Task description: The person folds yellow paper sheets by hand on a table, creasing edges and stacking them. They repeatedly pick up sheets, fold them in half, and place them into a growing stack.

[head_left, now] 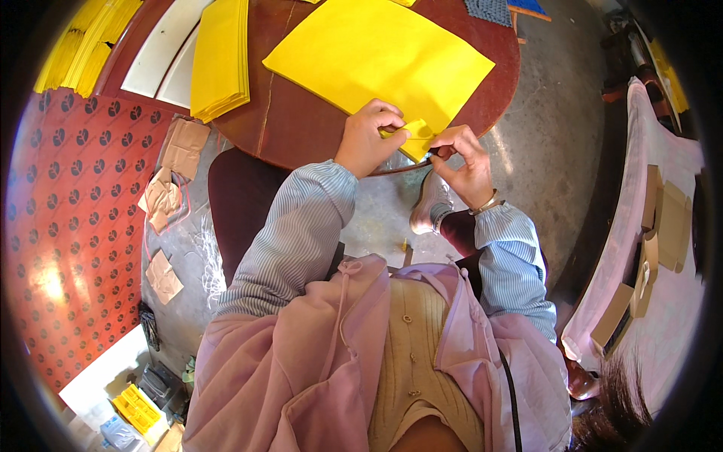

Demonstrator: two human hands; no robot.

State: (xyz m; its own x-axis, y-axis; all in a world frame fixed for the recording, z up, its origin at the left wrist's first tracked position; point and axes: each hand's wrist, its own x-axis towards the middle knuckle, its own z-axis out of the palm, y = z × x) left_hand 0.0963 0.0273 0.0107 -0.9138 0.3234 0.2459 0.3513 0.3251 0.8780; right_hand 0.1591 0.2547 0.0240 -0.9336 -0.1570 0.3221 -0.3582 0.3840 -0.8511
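A large yellow fabric piece [376, 56], flat and felt-like, lies on the dark red round table [294, 124]. Its near corner is folded up at the table's edge. My left hand [373, 135] is closed in a pinch on that corner, thumb and forefinger gripping the yellow material. Just to its right, my right hand [465, 162] is also pinched closed, beside the corner's tip. A small dark bit shows at its fingertips, too small to name. Whether the right fingers also touch the fabric I cannot tell.
A stack of folded yellow pieces [221, 60] lies on the table's left, with more yellow stacks [86, 41] beyond. A blue-grey textured mat [489, 10] is at the far right. Brown paper scraps [162, 197] lie on the floor. Open cardboard boxes [670, 226] rest on a pink cloth at right.
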